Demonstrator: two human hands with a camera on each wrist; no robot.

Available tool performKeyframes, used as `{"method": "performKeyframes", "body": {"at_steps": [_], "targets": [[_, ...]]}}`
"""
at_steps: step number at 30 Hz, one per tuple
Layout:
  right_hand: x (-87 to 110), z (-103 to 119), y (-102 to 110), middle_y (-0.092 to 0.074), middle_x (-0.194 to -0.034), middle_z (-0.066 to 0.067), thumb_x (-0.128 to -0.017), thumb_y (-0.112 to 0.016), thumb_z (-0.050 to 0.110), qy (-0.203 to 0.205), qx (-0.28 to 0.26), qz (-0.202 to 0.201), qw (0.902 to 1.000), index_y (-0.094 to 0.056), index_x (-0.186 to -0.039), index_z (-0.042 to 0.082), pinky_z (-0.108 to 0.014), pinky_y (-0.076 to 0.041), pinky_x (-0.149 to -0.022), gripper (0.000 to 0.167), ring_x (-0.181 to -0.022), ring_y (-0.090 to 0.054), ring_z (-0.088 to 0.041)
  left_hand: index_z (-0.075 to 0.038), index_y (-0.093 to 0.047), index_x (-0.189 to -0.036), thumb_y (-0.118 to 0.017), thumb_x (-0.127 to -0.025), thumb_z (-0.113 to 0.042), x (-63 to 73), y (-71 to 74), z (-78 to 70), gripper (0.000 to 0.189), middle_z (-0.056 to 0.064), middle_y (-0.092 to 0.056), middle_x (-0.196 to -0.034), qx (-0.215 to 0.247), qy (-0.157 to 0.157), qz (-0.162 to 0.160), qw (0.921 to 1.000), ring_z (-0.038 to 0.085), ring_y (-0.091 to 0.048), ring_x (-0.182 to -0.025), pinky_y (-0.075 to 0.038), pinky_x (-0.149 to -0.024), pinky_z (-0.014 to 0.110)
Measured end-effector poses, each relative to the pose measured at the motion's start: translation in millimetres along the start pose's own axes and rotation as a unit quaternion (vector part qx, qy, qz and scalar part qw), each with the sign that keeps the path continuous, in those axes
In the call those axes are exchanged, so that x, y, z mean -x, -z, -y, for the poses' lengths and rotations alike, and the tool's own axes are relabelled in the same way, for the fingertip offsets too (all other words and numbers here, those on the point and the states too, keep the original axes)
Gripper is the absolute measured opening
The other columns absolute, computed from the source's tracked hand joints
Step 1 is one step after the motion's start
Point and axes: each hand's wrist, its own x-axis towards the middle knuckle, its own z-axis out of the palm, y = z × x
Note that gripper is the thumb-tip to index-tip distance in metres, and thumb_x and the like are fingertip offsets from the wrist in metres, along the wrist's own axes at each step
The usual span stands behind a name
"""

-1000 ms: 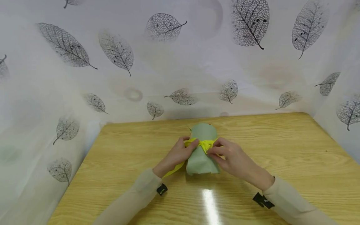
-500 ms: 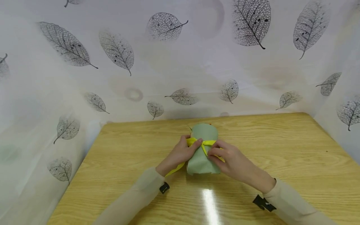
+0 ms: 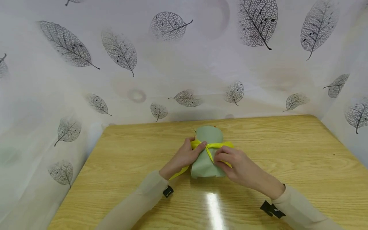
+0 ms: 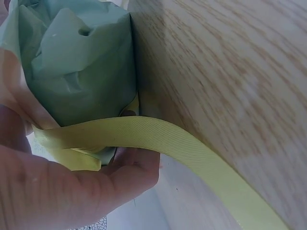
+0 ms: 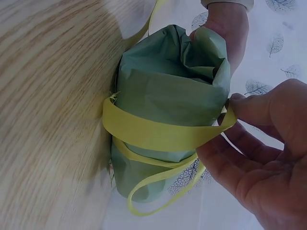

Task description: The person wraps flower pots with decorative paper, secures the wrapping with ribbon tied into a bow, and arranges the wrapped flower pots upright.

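A bundle wrapped in pale green paper (image 3: 203,168) lies on the table, with a thin stem and a red speck showing at its far end. Yellow ribbon (image 3: 214,145) crosses its middle with a knot on top. On the left side, my left hand (image 3: 185,156) holds the ribbon by the knot, thumb on top; its fingertips are partly hidden. At the right, my right hand (image 3: 237,164) pinches ribbon between thumb and fingers. The right wrist view shows the pinched ribbon band (image 5: 158,134) and a loose loop (image 5: 136,209) hanging beside the paper.
A wooden table (image 3: 138,150) extends around the bundle, meeting a leaf-printed cloth backdrop (image 3: 178,70) at the rear. One ribbon tail (image 3: 179,173) trails beneath the left wrist. Black bands (image 3: 271,210) sit at both sleeve cuffs.
The ribbon's bunched middle has drawn into a narrower knot. My right hand has shifted slightly down and right, exposing a ribbon loop above its fingers. My left hand has stayed nearly in place.
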Motion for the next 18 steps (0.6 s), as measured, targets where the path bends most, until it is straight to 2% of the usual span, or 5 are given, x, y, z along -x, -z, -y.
{"method": "performKeyframes", "body": {"at_steps": [12, 18], "targets": [[5.2, -3, 10, -0.071, -0.105, -0.004, -0.079, -0.077, -0.012, 0.037, -0.027, 0.024, 0.9987, -0.069, -0.088, 0.011, -0.031, -0.062, -0.081, 0.025, -0.096, -0.071, -0.02, -0.006, -0.03, -0.157, -0.052, -0.097, -0.068, 0.3, -1.0, -1.3, 0.088, 0.026, -0.046, -0.153, -0.003, 0.002, 0.004, 1.0, 0.038, -0.05, -0.138, -0.043, -0.113, 0.056], [8.2, -4, 14, -0.071, -0.112, -0.003, -0.081, -0.076, -0.011, 0.045, -0.04, 0.04, 0.9974, -0.065, -0.087, 0.015, -0.029, -0.06, -0.087, 0.028, -0.104, -0.072, -0.022, -0.007, -0.031, -0.157, -0.052, -0.097, -0.069, -0.4, -2.7, -1.5, 0.089, 0.025, -0.046, -0.153, -0.012, 0.01, -0.003, 0.9999, 0.038, -0.049, -0.138, -0.042, -0.114, 0.056]]}}
